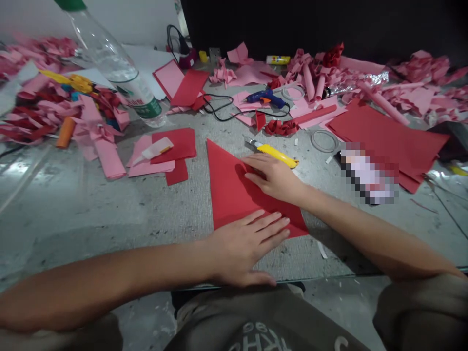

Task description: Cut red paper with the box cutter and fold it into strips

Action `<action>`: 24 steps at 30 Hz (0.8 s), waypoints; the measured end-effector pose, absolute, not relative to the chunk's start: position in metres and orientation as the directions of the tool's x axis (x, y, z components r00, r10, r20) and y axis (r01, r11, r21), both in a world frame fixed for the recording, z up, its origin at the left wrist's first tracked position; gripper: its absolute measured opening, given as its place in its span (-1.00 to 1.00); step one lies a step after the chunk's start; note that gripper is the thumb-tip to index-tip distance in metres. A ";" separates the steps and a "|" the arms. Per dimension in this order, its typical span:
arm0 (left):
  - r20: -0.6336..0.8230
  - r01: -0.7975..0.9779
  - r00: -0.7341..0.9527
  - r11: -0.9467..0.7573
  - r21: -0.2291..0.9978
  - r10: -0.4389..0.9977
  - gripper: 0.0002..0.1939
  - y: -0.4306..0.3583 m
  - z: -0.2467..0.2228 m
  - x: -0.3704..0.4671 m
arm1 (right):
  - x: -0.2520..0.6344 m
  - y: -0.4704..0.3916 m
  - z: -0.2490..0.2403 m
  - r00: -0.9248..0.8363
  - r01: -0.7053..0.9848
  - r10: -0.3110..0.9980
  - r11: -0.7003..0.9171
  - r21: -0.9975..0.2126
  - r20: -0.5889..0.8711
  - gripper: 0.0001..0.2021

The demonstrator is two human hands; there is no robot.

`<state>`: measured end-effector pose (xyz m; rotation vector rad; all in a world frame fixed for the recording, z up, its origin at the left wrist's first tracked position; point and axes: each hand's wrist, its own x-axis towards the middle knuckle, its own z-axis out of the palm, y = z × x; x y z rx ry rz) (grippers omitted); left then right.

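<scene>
A red paper sheet (228, 187), folded into a triangle, lies flat on the grey table (109, 209) in front of me. My left hand (243, 246) presses flat on the paper's near edge, fingers spread and pointing right. My right hand (274, 178) rests on the paper's right side, fingers flat and pointing left along the fold. Just beyond my right hand lies a yellow utility knife (274, 152).
A clear plastic bottle (117, 68) stands at the back left. A blue glue gun (266, 97) with black cord, a white glue tube (153, 150), red sheets (387, 134) and heaps of pink and red paper scraps (47, 107) crowd the table's far half.
</scene>
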<state>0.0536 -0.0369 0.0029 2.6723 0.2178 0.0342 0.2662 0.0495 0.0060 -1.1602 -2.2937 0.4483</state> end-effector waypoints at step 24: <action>0.158 0.023 0.984 -0.944 0.331 0.079 -0.18 -0.035 0.004 0.046 | 0.265 0.051 0.024 -0.398 0.381 0.916 0.114 -0.917 -0.051 -0.65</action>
